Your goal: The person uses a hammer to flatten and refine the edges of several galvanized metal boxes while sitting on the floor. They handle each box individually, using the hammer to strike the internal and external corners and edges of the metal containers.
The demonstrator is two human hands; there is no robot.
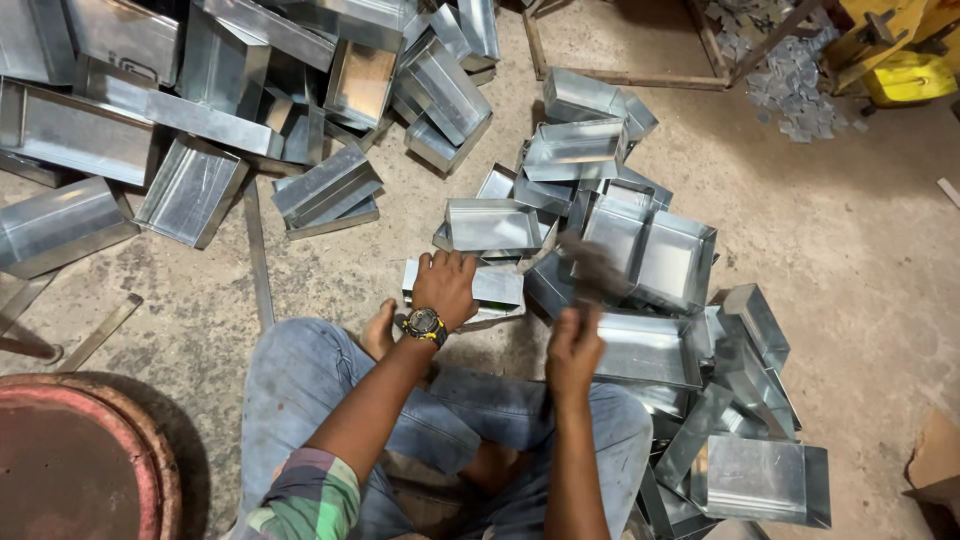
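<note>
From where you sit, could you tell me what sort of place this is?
Probably a small sheet-metal workshop: heaps of folded metal trays cover the concrete floor, and the right hand swings a blurred hammer.
</note>
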